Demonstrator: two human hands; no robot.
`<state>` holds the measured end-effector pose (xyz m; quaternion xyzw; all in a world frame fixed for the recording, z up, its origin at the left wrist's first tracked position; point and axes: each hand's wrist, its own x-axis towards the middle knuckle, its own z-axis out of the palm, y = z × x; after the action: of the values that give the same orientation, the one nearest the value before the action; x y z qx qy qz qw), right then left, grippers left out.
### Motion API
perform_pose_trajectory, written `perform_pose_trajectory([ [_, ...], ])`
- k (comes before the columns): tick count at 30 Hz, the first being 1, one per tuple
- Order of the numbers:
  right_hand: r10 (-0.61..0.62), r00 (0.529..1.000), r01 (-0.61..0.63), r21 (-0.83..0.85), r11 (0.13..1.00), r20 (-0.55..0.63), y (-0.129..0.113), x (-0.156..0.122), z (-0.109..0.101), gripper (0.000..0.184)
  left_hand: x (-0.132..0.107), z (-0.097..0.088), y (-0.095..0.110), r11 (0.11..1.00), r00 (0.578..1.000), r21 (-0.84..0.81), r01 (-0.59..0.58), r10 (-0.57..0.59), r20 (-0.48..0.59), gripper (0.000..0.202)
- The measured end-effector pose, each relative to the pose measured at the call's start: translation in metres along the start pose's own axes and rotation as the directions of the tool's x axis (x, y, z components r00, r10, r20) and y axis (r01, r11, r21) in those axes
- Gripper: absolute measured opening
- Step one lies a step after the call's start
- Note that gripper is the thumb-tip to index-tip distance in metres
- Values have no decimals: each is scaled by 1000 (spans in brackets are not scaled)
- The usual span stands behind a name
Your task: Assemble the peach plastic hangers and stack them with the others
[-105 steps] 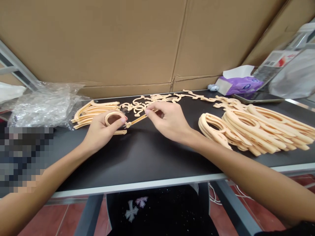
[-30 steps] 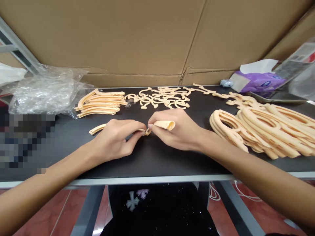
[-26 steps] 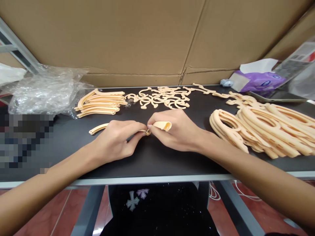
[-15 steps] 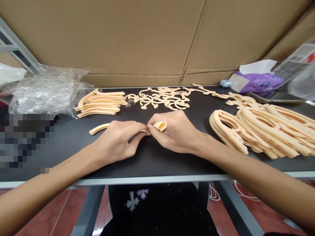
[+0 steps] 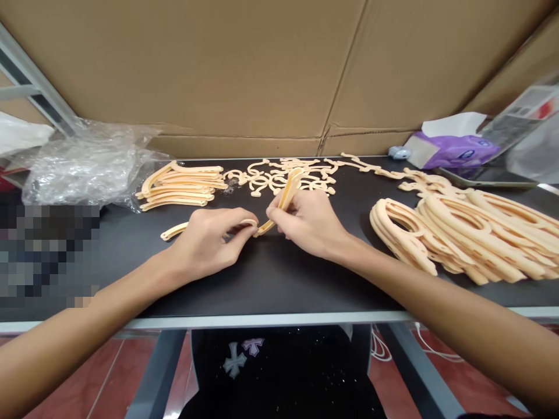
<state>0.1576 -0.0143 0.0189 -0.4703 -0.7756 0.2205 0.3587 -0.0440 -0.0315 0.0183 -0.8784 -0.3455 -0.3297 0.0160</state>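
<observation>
My left hand (image 5: 213, 235) is closed, with thumb and forefinger pinching a cream plastic hanger arm (image 5: 250, 222). A similar curved arm end (image 5: 174, 231) shows to the left of the hand; whether it belongs to the same piece is hidden behind the hand. My right hand (image 5: 308, 221) grips another curved, channelled hanger arm (image 5: 288, 192), its wide end tilted up and away. The lower end of that arm comes down to my left fingertips. The two pieces meet or nearly meet there; I cannot tell if they are joined.
Stacked hanger arms (image 5: 179, 186) lie at the back left beside clear plastic wrap (image 5: 87, 166). Small hook-shaped pieces (image 5: 262, 180) are scattered along the back. Slotted oval-ended hanger parts (image 5: 463, 233) are piled at right, near a purple tissue pack (image 5: 463, 151). Cardboard (image 5: 218, 70) walls the back.
The hanger arm in my right hand has swung upright, its wide end now pointing up and away. My right hand has turned with it, and the fingertips have drawn slightly apart.
</observation>
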Motion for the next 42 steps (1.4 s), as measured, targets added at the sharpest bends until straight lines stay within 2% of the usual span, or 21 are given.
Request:
perform_pose_trajectory([
  [2, 81, 996, -76, 96, 992, -47, 2, 4, -2, 14, 1, -2, -1, 996, 996, -25, 90, -90, -7, 11],
  [4, 87, 977, -58, 150, 987, -196, 4, 7, -7, 20, 2, -3, -2, 987, 988, -63, 150, -151, -11, 10],
  [7, -36, 895, 59, 37, 998, -444, 3, 7, -21, 37, 2, -4, -4, 978, 984, -116, 173, -176, -18, 8],
  [9, -170, 845, 120, -130, 984, -507, 0, 5, -31, 35, 2, -3, -5, 977, 984, -132, 168, -174, -34, 8],
  [11, -301, 850, 205, -256, 945, -432, -3, 1, -34, 28, 2, -3, -6, 976, 984, -145, 162, -170, -44, 9],
  [13, -422, 875, 344, -309, 887, -239, -3, -3, -28, 24, 2, -2, -6, 973, 983, -164, 165, -175, -48, 10],
  [15, -492, 870, 459, -304, 835, -39, 0, -6, -15, 25, 2, -2, -7, 966, 980, -186, 177, -190, -55, 11],
  [18, -470, 871, 491, -296, 819, 144, 6, -7, 4, 23, 1, -2, -9, 961, 978, -199, 192, -205, -45, 12],
  [21, -428, 870, 490, -341, 802, 245, 9, -7, 10, 26, 2, -2, -10, 958, 977, -203, 204, -212, -16, 14],
  [25, -392, 901, 434, -408, 803, 186, 7, -5, 4, 26, 5, -10, -12, 966, 977, -147, 212, -212, 14, 16],
  [28, -321, 940, 338, -410, 847, 112, 7, -4, -1, 22, 6, -20, -18, 970, 968, 10, 242, -242, 62, 18],
  [31, -224, 971, 239, -385, 891, 86, 8, -2, -4, 21, 6, -26, -27, 961, 940, 187, 202, -244, 238, 26],
  [34, -179, 980, 201, -368, 908, 91, 8, -2, -5, 21, 6, -25, -32, 959, 887, 212, 189, -260, 382, 25],
  [36, -179, 979, 203, -356, 912, 102, 7, -2, -4, 20, 7, -23, -32, 958, 882, 175, 226, -278, 380, 26],
  [40, -174, 978, 203, -352, 914, 111, 5, -4, -4, 19, 8, -21, -29, 963, 928, 76, 260, -271, 255, 37],
  [42, -161, 981, 191, -364, 912, 110, 4, -4, -4, 19, 8, -21, -29, 955, 931, 70, 289, -298, 210, 39],
])
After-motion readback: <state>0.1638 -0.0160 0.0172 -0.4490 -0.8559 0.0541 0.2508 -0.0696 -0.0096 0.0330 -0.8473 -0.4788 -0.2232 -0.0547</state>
